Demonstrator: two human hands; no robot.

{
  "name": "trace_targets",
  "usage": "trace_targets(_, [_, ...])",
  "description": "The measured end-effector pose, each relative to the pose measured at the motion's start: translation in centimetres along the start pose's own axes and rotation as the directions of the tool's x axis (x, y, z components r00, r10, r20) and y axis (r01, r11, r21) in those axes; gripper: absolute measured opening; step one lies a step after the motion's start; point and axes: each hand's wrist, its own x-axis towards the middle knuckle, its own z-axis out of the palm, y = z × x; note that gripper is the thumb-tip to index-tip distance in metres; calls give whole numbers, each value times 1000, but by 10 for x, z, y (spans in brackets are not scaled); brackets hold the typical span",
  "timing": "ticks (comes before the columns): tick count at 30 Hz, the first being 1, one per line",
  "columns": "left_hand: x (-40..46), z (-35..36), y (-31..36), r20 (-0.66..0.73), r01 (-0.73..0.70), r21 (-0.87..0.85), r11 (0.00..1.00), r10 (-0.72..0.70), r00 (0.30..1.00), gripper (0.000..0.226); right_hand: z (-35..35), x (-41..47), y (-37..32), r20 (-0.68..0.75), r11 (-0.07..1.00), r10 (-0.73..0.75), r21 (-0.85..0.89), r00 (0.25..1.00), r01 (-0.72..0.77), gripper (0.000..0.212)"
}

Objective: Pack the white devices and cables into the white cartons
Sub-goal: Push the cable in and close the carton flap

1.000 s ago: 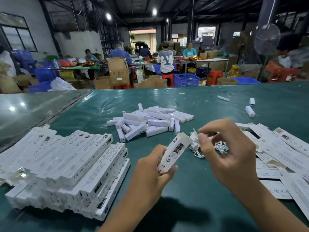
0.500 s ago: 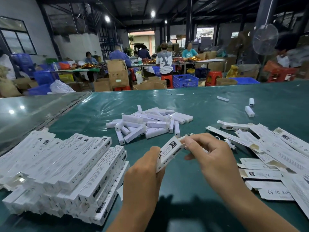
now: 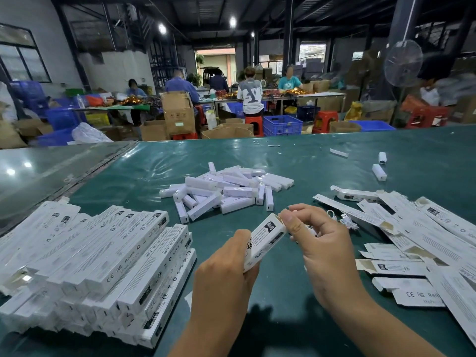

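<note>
- White printed carton, long and narrow with black markings: held above the dark green bench, tilted, its open end raised toward the right and its lower end in the left hand.
- Left hand: fingers curled round the lower end of the carton, thumb along its near face.
- Right hand: fingers bent, fingertips pinching at the open upper end of the carton. Whether something is held inside the palm cannot be told.
- Loose white cable: lies coiled on the bench just beyond the right hand, partly hidden by it.
- Pile of white bar-shaped plastic devices: lies loose on the bench beyond both hands, near the centre.
- Stack of closed white cartons: laid in layered rows on the bench to the left of the left hand.
- Spread of flat, unfolded white cartons: lies overlapping on the bench to the right of the right hand.
- Two separate white devices: lie on the far right part of the bench, well apart from the pile.
- Background: seated workers at far tables, among brown cardboard boxes and blue plastic crates.
</note>
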Motion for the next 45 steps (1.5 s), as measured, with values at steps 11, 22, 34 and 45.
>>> trace_targets(11, [-1, -1, 0, 73, -2, 44, 999, -1, 997, 51, 5, -7, -5, 215, 971, 172, 126, 961, -202, 29])
trace_targets(22, [-1, -8, 2, 73, -32, 78, 996, 27, 997, 60, 3, -4, 1, 271, 992, 82, 70, 959, -104, 29])
trace_targets(34, [-1, -11, 2, -22, -122, 71, 990, 124, 992, 55, -4, -8, 2, 378, 948, -206, -150, 903, 279, 50])
trace_targets(45, [6, -8, -3, -2, -196, 209, 958, 201, 980, 74, 6, 5, 12, 273, 995, 20, -98, 962, 7, 25])
